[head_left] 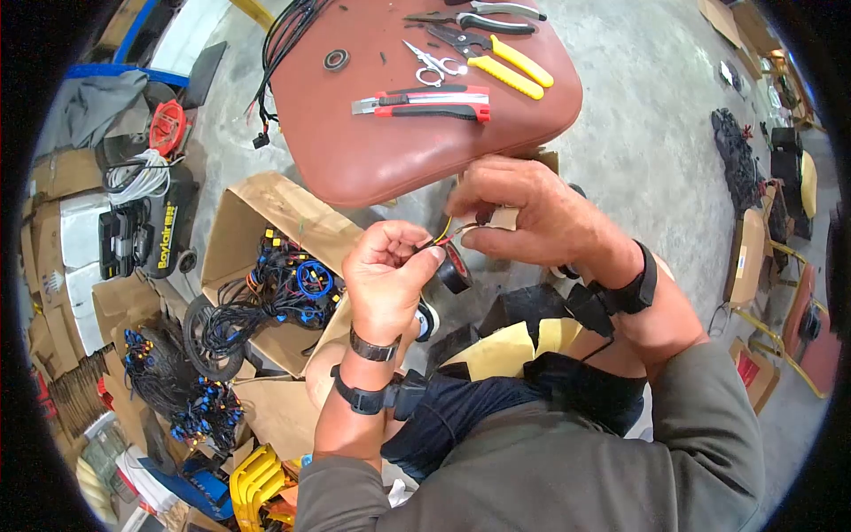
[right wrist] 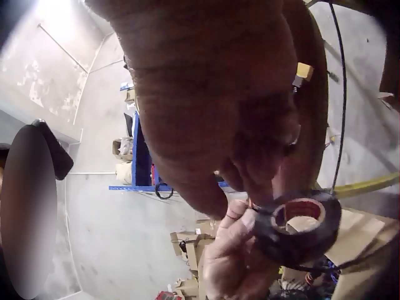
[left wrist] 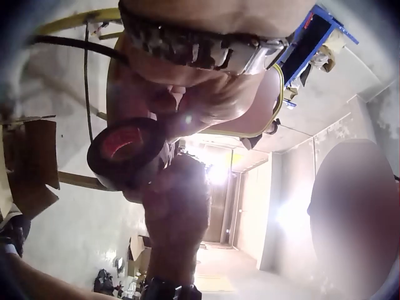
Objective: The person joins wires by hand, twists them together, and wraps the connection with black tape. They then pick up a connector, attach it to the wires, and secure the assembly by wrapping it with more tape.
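Note:
In the head view my left hand [head_left: 390, 270] pinches thin red, yellow and black wires [head_left: 443, 236] between thumb and fingers. Facing it, my right hand [head_left: 541, 213] has thumb and curled fingers closed on the other end of these wires. A roll of black electrical tape [head_left: 454, 269] with a red inner core hangs just below the wires, between the two hands. The right wrist view has the tape roll [right wrist: 331, 225] right beside the left fingertips. In the left wrist view the roll [left wrist: 100, 159] overlaps both hands, and the exact grip is hidden.
A red-brown padded stool [head_left: 355, 160] ahead bears a utility knife [head_left: 425, 103], scissors [head_left: 432, 64], yellow-handled cutters [head_left: 505, 66], pliers [head_left: 483, 19] and a bearing [head_left: 336, 60]. Left of my legs stands a cardboard box [head_left: 257, 191] of wire harnesses [head_left: 284, 293]; more harnesses [head_left: 191, 399] lie beyond it.

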The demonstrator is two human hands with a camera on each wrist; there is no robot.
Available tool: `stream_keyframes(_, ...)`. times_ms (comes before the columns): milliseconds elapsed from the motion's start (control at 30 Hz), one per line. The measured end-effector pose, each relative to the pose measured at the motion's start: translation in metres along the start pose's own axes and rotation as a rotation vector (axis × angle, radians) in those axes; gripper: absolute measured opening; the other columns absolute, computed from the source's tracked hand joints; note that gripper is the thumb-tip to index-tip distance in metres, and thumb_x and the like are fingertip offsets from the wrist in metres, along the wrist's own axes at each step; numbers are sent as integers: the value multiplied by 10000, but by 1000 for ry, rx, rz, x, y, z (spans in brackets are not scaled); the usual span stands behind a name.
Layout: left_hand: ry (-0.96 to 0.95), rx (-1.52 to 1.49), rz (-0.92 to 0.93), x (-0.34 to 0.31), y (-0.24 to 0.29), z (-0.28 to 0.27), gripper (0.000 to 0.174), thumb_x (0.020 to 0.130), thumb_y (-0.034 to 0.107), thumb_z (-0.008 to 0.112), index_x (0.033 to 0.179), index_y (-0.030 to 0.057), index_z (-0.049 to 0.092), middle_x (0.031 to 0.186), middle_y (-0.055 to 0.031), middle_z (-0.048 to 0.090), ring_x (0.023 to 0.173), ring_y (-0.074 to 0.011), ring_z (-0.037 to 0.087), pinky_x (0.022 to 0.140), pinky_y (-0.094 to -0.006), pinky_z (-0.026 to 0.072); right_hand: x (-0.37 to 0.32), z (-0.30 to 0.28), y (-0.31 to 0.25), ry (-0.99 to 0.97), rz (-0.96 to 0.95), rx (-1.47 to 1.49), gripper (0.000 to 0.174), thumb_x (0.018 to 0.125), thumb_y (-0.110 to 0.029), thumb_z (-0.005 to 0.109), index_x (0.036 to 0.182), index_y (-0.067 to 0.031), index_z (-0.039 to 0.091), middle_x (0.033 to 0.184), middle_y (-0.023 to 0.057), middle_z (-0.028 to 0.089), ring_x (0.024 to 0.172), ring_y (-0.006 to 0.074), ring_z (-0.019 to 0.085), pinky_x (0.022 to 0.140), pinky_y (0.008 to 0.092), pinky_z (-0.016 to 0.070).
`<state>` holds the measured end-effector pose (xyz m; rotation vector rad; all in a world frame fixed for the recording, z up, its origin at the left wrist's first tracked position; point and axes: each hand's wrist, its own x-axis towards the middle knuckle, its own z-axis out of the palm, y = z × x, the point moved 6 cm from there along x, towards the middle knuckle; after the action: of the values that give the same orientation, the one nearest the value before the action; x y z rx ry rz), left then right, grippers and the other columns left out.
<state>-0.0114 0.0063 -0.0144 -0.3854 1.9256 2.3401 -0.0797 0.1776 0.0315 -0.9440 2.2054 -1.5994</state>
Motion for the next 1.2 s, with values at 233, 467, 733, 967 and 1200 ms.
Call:
stream_keyframes(233,-170,347,275,-8,9,8,282,782,-109,708,1035,6,657,832,-25,657,709,-66,576,614,-228,466,0,16,16,-246,148,41,242,893,-139,660,1093,-5,631,701,77,649,618,216,637,625,329,516)
stream_keyframes(467,-199,576,449,-16,26,20,481,774,-128,706,1229,-6,610,969,-100,660,855,-151,643,763,-268,533,-2,25,24,-397,439,212,345,989,-185,539,1282,-8,582,805,74,668,676,132,629,602,304,517)
stream_keyframes(733,-260,655,535,-19,28,31,491,762,-120,719,1223,2,600,952,-89,621,807,-149,601,721,-261,511,2,33,34,-328,307,215,344,955,-138,587,1265,11,579,829,83,674,740,135,623,648,306,506)
stream_keyframes(967,-118,413,306,-19,5,15,571,779,-166,686,1301,-5,521,959,-22,605,848,-92,581,773,-232,512,-1,23,39,-134,407,370,398,885,-42,657,1270,-1,562,767,44,646,716,80,576,616,263,466)
stream_keyframes(1200,-50,376,202,-16,1,18,417,746,-159,707,1127,-8,632,900,-37,623,803,-85,612,727,-222,521,-3,22,41,-23,337,430,429,874,-6,656,1288,-16,543,751,19,616,705,65,555,622,253,458)
